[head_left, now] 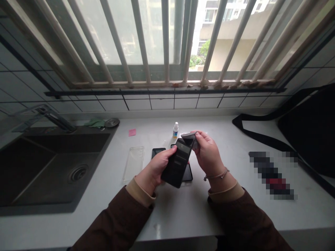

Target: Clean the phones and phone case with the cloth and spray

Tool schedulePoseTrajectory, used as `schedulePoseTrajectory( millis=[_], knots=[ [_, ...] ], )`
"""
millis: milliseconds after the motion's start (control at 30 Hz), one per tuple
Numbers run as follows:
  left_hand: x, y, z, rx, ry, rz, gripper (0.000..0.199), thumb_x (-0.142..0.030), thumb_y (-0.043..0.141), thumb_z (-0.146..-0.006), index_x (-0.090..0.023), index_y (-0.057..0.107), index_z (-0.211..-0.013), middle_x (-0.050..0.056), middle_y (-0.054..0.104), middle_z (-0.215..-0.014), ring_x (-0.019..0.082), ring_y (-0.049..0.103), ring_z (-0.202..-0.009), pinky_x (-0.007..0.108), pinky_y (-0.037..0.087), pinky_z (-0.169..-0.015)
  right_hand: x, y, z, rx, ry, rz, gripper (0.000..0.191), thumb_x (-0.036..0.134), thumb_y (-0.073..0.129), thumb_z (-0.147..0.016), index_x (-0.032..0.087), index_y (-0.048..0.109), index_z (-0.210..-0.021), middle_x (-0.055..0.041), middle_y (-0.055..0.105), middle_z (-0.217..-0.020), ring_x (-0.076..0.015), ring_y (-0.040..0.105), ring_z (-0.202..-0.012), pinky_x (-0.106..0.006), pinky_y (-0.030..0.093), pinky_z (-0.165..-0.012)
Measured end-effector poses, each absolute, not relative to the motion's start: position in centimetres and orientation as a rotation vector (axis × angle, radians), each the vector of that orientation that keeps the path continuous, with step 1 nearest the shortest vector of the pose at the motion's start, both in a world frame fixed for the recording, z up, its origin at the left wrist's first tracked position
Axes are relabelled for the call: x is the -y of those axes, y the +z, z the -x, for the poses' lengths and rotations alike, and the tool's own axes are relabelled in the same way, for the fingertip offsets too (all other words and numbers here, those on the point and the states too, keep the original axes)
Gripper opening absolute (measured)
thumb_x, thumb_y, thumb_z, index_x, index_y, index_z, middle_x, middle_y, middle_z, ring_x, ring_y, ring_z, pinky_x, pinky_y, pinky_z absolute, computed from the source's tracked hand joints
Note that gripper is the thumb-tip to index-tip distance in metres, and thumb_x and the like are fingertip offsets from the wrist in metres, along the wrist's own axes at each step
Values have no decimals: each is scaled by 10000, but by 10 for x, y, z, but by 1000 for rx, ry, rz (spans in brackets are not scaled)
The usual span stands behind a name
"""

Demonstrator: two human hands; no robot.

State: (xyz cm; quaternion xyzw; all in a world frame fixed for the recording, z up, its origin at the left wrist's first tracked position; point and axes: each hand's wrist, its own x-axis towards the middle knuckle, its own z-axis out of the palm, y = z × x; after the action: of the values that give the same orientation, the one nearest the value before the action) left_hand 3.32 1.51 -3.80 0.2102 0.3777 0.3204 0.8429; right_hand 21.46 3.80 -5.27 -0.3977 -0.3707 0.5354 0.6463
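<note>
A black phone (177, 164) is tilted above the counter, its dark face toward me. My left hand (157, 163) grips it along the left edge, thumb on the face. In my right hand (208, 151) a folded grey cloth (195, 139) is pinched at the phone's top right corner. Beneath the held phone lies another dark phone-like item (187, 173), mostly hidden. A second dark device (158, 152) rests partly behind my left hand. The clear phone case (133, 164) lies left of it. Behind the phone stands a small white bottle (176, 130).
At the left is a dark sink (52, 174) with a faucet (56, 118). A pink note (132, 132) lies on the white counter (104, 216). Near the sink's back corner are a green cloth (94, 122) and a metal strainer (112, 122). A black bag (309, 129) and a pixelated object (272, 174) occupy the right.
</note>
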Motion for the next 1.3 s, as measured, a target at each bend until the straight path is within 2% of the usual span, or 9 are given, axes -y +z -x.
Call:
schedulePoseTrajectory(
  millis=[133, 333, 533, 833, 967, 1033, 1133, 1200, 1300],
  knots=[
    [-17, -42, -36, -817, 753, -386, 366, -401, 584, -1058, -79, 757, -1074, 160, 798, -853, 222, 756, -667, 293, 606, -616, -35, -53, -211, 869, 1128, 900, 254, 492, 688, -978, 250, 681, -1053, -40, 796, -1003, -207, 764, -932, -377, 637, -875],
    [-19, -46, -42, -828, 957, -280, 386, -418, 553, -1074, -98, 744, -1176, 133, 809, -928, 213, 765, -697, 325, 638, -691, -24, -48, -199, 1128, 1070, 878, 248, 493, 637, -1040, 272, 718, -1117, -77, 766, -1310, -249, 675, -1330, -482, 519, -1173],
    [-27, -41, -40, -774, 1240, -214, 466, -422, 448, -1107, -83, 744, -1225, 163, 817, -1022, 254, 802, -863, 391, 659, -867, -12, -42, -191, 1365, 1132, 851, 285, 531, 609, -1051, 282, 733, -1110, -57, 789, -1274, -252, 702, -1293, -481, 506, -1190],
    [-42, -27, -10, -808, 1522, -135, 493, -507, 441, -1090, -126, 747, -1154, 132, 797, -959, 244, 780, -796, 398, 664, -812, -3, -37, -188, 1487, 1264, 724, 280, 503, 581, -1074, 272, 735, -1108, -58, 799, -1256, -262, 675, -1348, -487, 484, -1209],
    [-37, -15, -11, -689, 1590, -191, 463, -529, 524, -1044, -132, 728, -1168, 165, 782, -1104, 274, 780, -985, 432, 638, -938, -10, -45, -188, 1379, 1313, 813, 296, 513, 614, -1048, 251, 746, -1083, -63, 805, -1184, -250, 744, -1171, -438, 586, -1054],
    [-33, -13, -13, -636, 1645, -204, 387, -492, 577, -1017, -148, 724, -1119, 138, 774, -1034, 270, 770, -999, 479, 611, -1012, -17, -52, -190, 1152, 1369, 896, 307, 530, 654, -1009, 240, 733, -1071, -56, 803, -1096, -217, 762, -980, -369, 634, -861],
    [-30, -15, -17, -543, 1673, -238, 254, -398, 647, -982, -166, 721, -1057, 60, 722, -874, 215, 745, -899, 514, 566, -1093, -27, -62, -192, 803, 1401, 1001, 299, 494, 740, -928, 220, 719, -1045, -44, 786, -989, -171, 727, -822, -271, 590, -667],
    [-29, -19, -20, -530, 1667, -243, 156, -315, 687, -959, -183, 717, -1036, 37, 711, -867, 197, 740, -901, 504, 546, -1123, -29, -64, -191, 705, 1443, 1013, 305, 473, 779, -885, 212, 719, -1032, -50, 786, -991, -167, 723, -820, -259, 583, -655],
    [-29, -26, -26, -590, 1670, -229, 84, -218, 742, -920, -195, 690, -982, 34, 734, -937, 205, 750, -1000, 476, 536, -1129, -25, -62, -185, 730, 1542, 923, 330, 477, 805, -869, 215, 729, -1055, -61, 794, -1063, -184, 739, -911, -305, 623, -771]
  ],
)
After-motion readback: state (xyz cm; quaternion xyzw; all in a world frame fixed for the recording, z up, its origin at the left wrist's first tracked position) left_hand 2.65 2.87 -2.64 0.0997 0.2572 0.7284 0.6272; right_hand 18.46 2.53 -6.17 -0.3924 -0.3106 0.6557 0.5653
